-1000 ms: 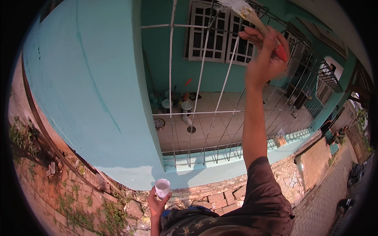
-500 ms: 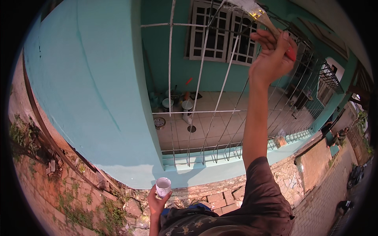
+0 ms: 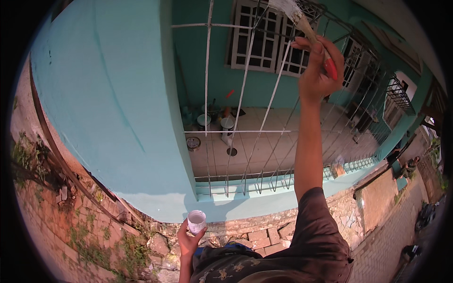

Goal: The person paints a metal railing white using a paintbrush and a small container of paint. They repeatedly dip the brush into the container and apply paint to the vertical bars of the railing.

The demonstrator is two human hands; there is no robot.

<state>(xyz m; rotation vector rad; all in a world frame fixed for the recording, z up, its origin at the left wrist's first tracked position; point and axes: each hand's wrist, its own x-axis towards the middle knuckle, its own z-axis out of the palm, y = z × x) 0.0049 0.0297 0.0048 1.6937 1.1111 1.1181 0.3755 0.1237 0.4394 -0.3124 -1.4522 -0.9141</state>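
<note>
At the top of the head view, right of centre, the right hand (image 3: 321,70) is raised in front of a barred grille (image 3: 206,131), its grip closed around the handle of a paintbrush (image 3: 306,29). The brush tilts up and to the left, its red handle end showing against the palm and its white-coated bristles reaching the upper edge of the view; whether they touch a bar cannot be told. Low in the same view, left of centre, the left hand (image 3: 188,243) has its grip wrapped around a small white cup (image 3: 196,224), held upright with its mouth facing up, just before the foot of a pale turquoise pillar (image 3: 108,104). The bars nearest the pillar look white, while many farther right look darker. Behind the grille, a window (image 3: 279,40) with pale frames is set in a green wall (image 3: 200,66), and two pails (image 3: 204,120) stand side by side on the tiled floor (image 3: 257,151). Beneath the grille runs a low turquoise wall (image 3: 257,203), with loose bricks (image 3: 259,238) near its base. Weeds (image 3: 132,252) grow at lower left, and a dark motorbike (image 3: 426,216) stands near the right rim.
</note>
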